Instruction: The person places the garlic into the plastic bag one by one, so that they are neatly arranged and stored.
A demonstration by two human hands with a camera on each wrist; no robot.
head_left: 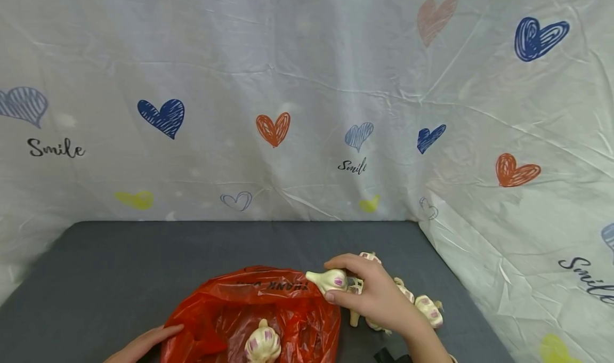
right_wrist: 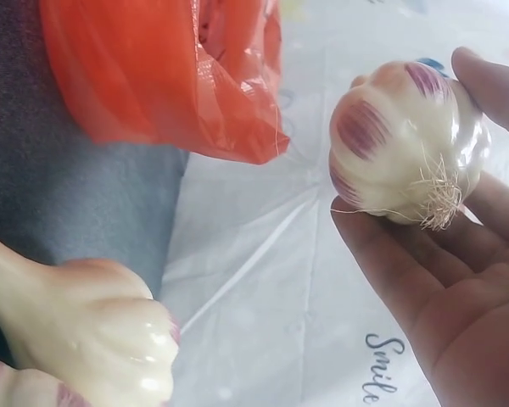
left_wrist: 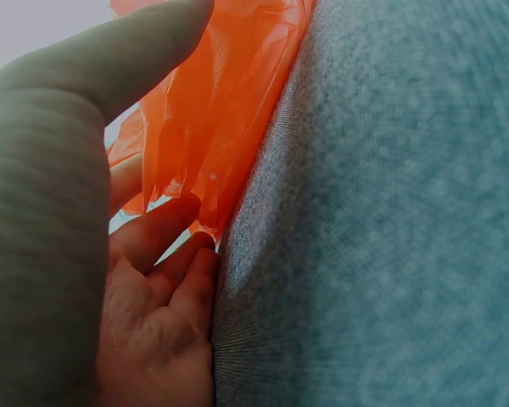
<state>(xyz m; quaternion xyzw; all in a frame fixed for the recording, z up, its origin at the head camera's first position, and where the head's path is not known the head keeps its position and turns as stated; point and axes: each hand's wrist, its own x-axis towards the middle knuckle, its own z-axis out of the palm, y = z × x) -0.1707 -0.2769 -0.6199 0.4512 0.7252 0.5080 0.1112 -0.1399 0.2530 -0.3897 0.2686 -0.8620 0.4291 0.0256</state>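
Observation:
Between the thumb and fingers of my right hand [head_left: 371,293] is a garlic bulb [head_left: 333,281], held over the right rim of a red plastic bag [head_left: 206,304]. In the right wrist view, purple patches and a root tuft show on this held bulb [right_wrist: 407,140]. Another garlic bulb [head_left: 263,344] lies inside the bag's wide mouth. My left hand [head_left: 146,344] touches the bag's left side with loosely extended fingers. The left wrist view has its fingertips [left_wrist: 182,208] against the bag's red film [left_wrist: 212,110], low by the table.
Several more garlic bulbs [head_left: 428,311] lie on the dark grey table [head_left: 120,267], right of the bag and partly behind my right hand. A black object [head_left: 390,356] shows at the bottom edge. A white sheet printed with hearts [head_left: 307,75] hangs behind and at the sides.

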